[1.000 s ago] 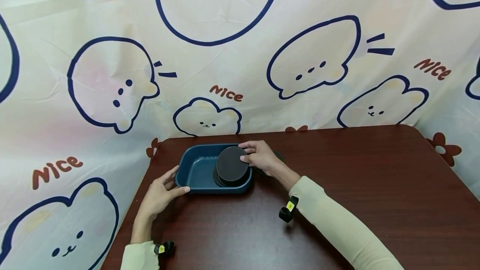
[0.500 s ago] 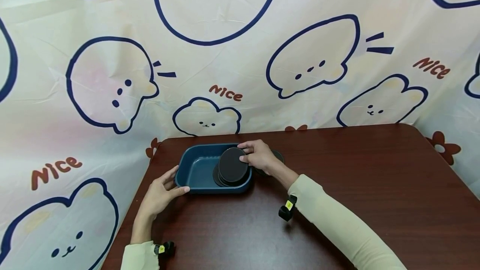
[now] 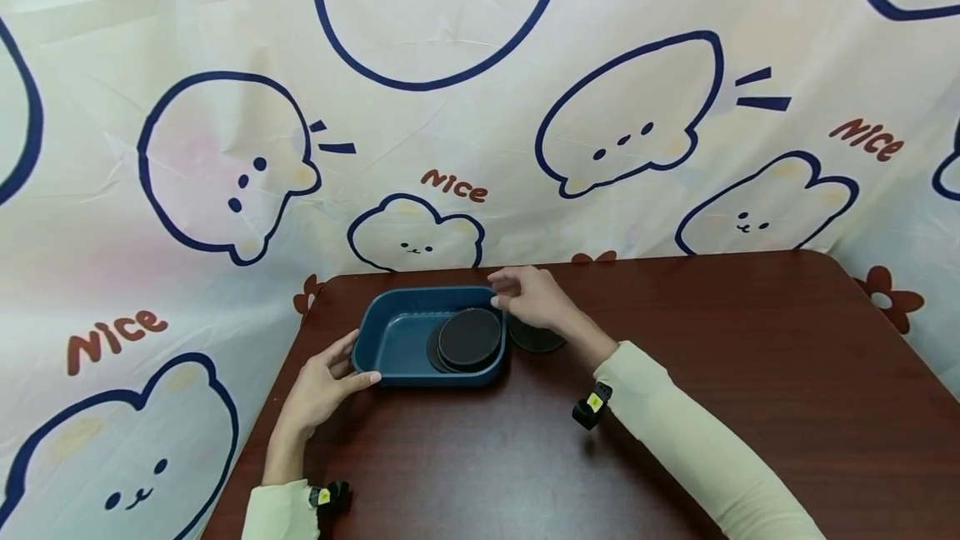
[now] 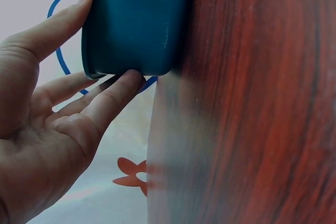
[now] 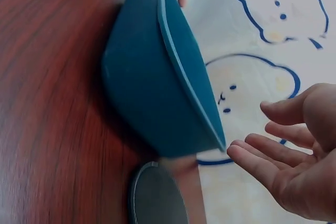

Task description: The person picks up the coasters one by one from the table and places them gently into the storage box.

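Note:
A blue rectangular plastic container (image 3: pixel 397 379) stands on the table. Inside, at its right side, a round black disc (image 3: pixel 471 340) lies tilted over at least one other dark disc. My left hand (image 3: pixel 318 394) is at the container's left end, thumb on the front rim and nearly straight fingers against the end wall, as the left wrist view shows. My right hand (image 3: pixel 532 298) is just off the container's back right corner, fingers loosely bent, with nothing between them. Partly below it, another dark round disc (image 3: pixel 536 338) lies on the table, beside the container.
The brown wooden table (image 3: pixel 712 373) extends widely to the right and in front of the container. A printed cloth (image 3: pixel 510 123) hangs behind its far edge. Black wrist cameras (image 3: pixel 592 407) sit at both sleeves.
My right hand has let go of the black disc, which has dropped lower in the container. That hand has moved up and right. My left hand stays in place.

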`<state>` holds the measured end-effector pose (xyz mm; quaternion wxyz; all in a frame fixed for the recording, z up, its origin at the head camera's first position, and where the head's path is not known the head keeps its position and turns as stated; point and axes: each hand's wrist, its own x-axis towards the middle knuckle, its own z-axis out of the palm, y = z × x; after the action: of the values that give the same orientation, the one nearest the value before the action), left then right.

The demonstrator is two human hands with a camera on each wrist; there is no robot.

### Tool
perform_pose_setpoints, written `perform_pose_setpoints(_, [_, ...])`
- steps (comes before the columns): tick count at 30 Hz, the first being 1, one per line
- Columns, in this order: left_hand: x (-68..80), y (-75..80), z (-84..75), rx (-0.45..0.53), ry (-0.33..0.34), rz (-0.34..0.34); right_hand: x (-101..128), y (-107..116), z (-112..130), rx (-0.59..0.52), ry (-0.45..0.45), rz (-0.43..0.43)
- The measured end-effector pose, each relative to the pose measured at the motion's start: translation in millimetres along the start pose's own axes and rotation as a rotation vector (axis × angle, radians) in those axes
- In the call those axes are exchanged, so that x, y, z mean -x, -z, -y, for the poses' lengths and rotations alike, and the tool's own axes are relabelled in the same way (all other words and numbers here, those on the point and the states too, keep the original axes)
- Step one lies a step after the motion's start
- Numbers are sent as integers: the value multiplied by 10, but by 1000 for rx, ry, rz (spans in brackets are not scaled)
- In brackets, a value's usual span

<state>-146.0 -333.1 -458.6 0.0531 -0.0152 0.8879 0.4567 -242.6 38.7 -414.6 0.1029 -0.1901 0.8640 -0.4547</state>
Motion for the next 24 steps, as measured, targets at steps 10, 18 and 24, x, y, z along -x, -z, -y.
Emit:
perform_pose_setpoints(10, [6,11,20,-1,10,-2,40,193,-408,-23,-30,-30])
perform_pose_setpoints(18, [6,7,32,-9,3,-9,75,286,-737,-40,-24,-6])
perform_pose_setpoints(24, [-5,1,36,-6,-12,-10,79,365,-966,-102,0,17])
